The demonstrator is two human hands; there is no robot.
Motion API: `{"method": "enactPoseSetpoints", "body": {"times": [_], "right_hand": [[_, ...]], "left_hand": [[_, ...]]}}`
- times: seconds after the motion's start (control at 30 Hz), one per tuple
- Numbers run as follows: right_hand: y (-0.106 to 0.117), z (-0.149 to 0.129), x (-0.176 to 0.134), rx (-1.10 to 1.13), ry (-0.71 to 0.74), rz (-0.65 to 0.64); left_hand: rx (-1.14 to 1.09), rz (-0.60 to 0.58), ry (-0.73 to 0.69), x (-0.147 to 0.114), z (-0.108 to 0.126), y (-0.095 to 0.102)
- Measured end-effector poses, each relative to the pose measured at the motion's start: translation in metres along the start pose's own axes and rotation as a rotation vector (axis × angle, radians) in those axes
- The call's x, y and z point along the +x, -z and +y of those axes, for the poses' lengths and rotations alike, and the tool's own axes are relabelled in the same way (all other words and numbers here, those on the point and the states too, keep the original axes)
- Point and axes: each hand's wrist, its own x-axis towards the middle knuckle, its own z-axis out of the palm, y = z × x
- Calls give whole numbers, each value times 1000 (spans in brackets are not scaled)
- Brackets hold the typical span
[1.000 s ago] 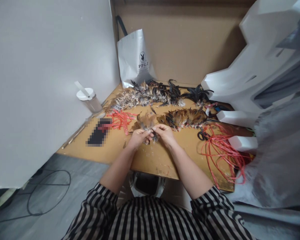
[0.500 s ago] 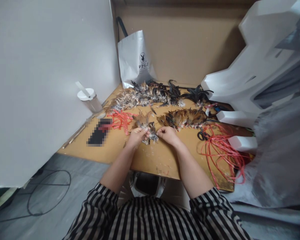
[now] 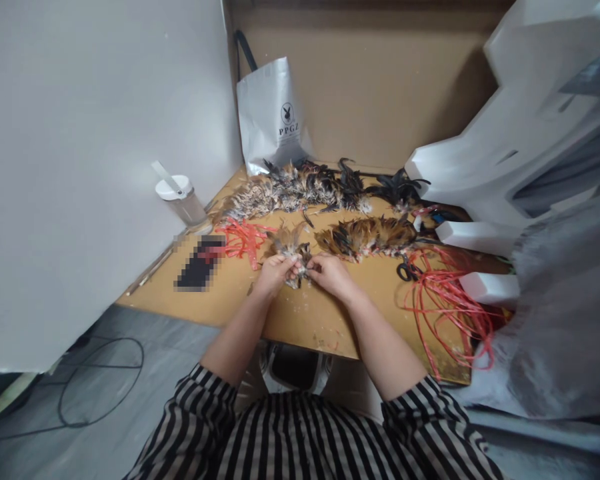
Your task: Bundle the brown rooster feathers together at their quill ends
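Holding one fluffy brown feather bunch (image 3: 287,240) mid-frame, the left hand (image 3: 276,272) is facing the pinched right hand (image 3: 333,271) over one tan tabletop (image 3: 305,323), one flat grey panel (image 3: 95,147) filling upper left.

Dim, muted light; stretched, blurry edges

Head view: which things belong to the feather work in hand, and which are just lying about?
Likely in the job:
- feather bunch in the left hand, right hand at its edge
- brown feather row
- back feather row
- red strips

Likely just lying about:
- lidded cup
- silver bag
- pixelated dark item
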Motion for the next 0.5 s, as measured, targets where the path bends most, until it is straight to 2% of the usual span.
{"method": "enactPoseSetpoints", "body": {"times": [0.13,0.27,0.4,0.5], "right_hand": [[4,4,3,73,-74,131],[5,13,6,303,-216,204],[4,12,6,472,-239,137],[3,7,3,335,-152,49]], "left_hand": [[-36,10,8,-1,0,-1],[-50,7,23,-1,1,-1],[-74,-12,6,0,0,1],[-90,-18,11,0,-1,1]]}}
